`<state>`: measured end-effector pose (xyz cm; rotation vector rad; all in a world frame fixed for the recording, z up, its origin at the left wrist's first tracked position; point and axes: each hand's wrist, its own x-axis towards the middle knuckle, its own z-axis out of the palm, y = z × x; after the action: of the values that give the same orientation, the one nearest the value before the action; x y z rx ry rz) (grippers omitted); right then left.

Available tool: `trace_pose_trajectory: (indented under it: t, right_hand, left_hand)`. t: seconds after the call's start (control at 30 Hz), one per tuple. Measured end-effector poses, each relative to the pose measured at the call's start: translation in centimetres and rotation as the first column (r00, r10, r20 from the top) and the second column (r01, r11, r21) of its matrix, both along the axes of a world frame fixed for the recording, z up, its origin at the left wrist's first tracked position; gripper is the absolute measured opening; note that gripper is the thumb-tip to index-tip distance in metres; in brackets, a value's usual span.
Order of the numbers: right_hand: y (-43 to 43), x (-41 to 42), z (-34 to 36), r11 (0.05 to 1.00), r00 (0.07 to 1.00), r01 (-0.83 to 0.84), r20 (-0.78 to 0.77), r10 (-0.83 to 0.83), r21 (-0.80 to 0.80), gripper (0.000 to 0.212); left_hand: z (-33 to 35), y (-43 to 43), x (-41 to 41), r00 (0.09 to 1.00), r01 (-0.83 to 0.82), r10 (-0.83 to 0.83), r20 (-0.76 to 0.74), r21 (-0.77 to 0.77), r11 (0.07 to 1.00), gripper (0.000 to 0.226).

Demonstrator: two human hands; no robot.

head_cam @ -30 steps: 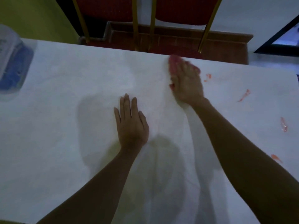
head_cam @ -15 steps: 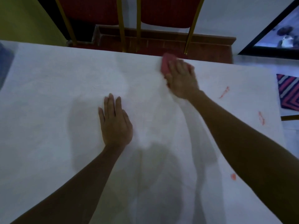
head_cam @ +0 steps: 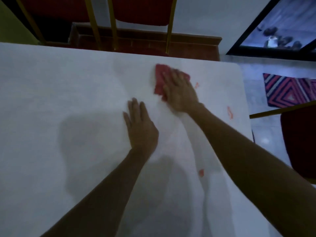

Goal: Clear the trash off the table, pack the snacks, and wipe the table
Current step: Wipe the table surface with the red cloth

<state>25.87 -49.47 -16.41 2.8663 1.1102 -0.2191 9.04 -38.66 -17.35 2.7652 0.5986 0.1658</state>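
Observation:
The table (head_cam: 51, 100) is covered in white cloth and fills most of the view. My right hand (head_cam: 179, 93) lies flat with straight fingers on a red wiping cloth (head_cam: 159, 77), pressing it to the table near the far edge. My left hand (head_cam: 139, 127) rests flat on the table just nearer and to the left, holding nothing. Red smears mark the tablecloth to the right of the cloth: one small streak (head_cam: 196, 85) beside my fingers, one (head_cam: 230, 112) near the right edge, one spot (head_cam: 201, 172) beside my right forearm.
Two red chairs with gold legs (head_cam: 142, 12) stand behind the table's far edge. Another red chair (head_cam: 299, 142) stands off the right edge, with a striped rug (head_cam: 289, 90) on the floor beyond it. A dark-framed glass panel (head_cam: 280, 31) is at the top right.
My right hand has slid the red cloth back from the far edge, nearer to me, exposing more of the cloth. The view has swung right; the container at the left has dropped out of sight.

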Motion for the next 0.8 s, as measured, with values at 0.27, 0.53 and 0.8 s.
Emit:
trace_pose_trajectory:
  t: [0.27, 0.53, 0.8]
  right_hand:
    - [-6.8, 2.0, -0.6, 0.891, 0.894, 0.448, -0.059, -0.444, 0.073, 0.068]
    - [-12.2, 1.9, -0.1, 0.993, 0.992, 0.089, -0.093, -0.081, 0.077, 0.066]
    - [-16.2, 5.1, 0.2, 0.872, 0.880, 0.475, -0.099, -0.465, 0.120, 0.060]
  left_hand:
    - [-0.4, -11.1, -0.6, 0.999, 0.006, -0.006, -0.047, 0.001, 1.000, 0.058]
    - [-0.2, -11.7, -0.5, 0.999, -0.004, 0.001, 0.045, 0.086, 0.996, 0.051]
    - [-0.1, -12.0, -0.1, 0.997, -0.053, 0.047, 0.057, 0.107, 0.993, 0.050]
